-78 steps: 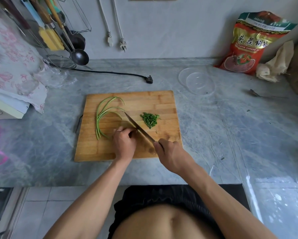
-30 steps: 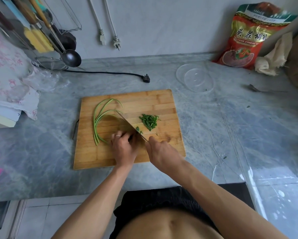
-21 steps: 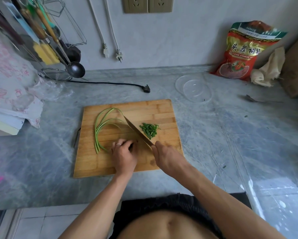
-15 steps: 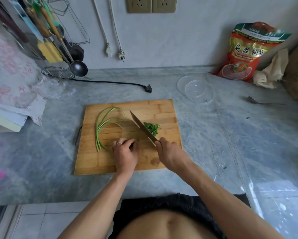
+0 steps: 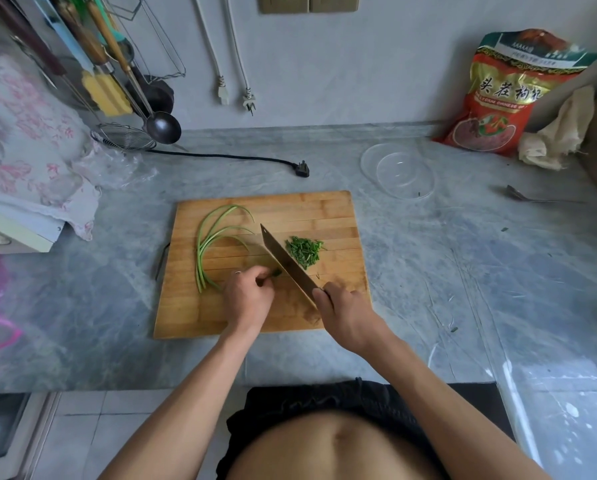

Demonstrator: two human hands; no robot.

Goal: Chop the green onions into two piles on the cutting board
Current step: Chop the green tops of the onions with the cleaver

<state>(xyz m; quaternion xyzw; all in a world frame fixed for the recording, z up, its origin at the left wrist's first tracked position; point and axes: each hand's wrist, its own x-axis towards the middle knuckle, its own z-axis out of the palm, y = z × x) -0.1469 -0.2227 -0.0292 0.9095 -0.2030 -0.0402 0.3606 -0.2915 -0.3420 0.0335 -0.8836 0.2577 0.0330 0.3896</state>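
Observation:
A wooden cutting board (image 5: 300, 209) lies on the grey counter. Long green onion stalks (image 5: 209, 242) curve over its left half. A pile of chopped green onion (image 5: 304, 250) sits right of centre. My left hand (image 5: 247, 296) has its fingers curled, pinching the near ends of the stalks on the board. My right hand (image 5: 347, 313) grips the handle of a knife (image 5: 285, 263), whose blade runs diagonally up-left between my left hand and the chopped pile.
A clear glass bowl (image 5: 399, 169) sits behind the board on the right, beside a red-orange bag (image 5: 504, 98) and a crumpled cloth (image 5: 556, 133). A spoon (image 5: 532, 197) lies far right. A black plug and cord (image 5: 255, 159) trail behind the board. Utensils hang at back left.
The knife has chopped at the stalk ends and pushed cut pieces right toward the pile, then come back beside my left hand. The camera view shifted up slightly.

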